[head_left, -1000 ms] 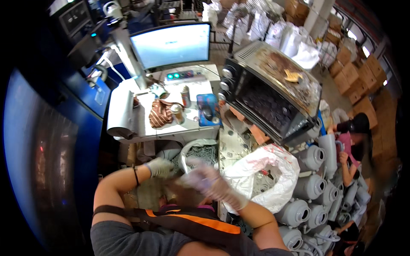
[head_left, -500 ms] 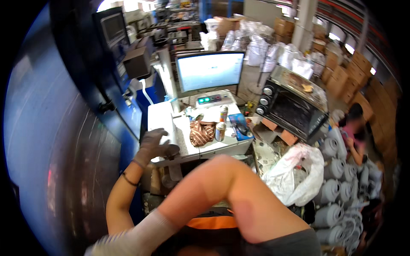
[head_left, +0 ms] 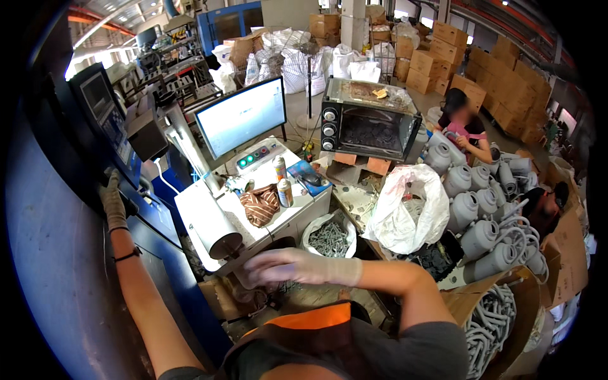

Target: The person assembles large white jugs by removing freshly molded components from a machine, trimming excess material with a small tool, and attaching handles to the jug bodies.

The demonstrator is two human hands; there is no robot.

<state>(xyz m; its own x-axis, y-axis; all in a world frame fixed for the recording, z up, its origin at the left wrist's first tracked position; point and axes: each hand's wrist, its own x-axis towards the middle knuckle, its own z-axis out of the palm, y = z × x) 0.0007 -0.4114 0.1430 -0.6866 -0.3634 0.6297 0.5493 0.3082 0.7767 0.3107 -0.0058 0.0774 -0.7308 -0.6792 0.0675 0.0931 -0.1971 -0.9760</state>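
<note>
My left hand (head_left: 114, 201), in a light glove, is closed round the black handle (head_left: 129, 206) on the edge of the blue machine door (head_left: 158, 221). My gloved right hand (head_left: 288, 265) reaches across in front of my body, its fingers smeared by motion; whether it holds anything does not show. Nearest to it is a white cylinder (head_left: 206, 218) lying at the left of the white cabinet top, its darker round end towards me. A brown striped cloth (head_left: 259, 206) and two spray cans (head_left: 284, 192) are beyond the right hand.
A monitor (head_left: 244, 117) and a button box (head_left: 259, 156) stand on the cabinet. To the right are a bucket of small grey parts (head_left: 329, 239), a toaster oven (head_left: 370, 120), a white sack (head_left: 405, 212) and grey canisters (head_left: 478, 237). A co-worker (head_left: 465, 126) sits behind these canisters.
My left hand has gone from beside the white cylinder to the door handle. My right arm has swung from the lower left to the middle. The view has shifted right.
</note>
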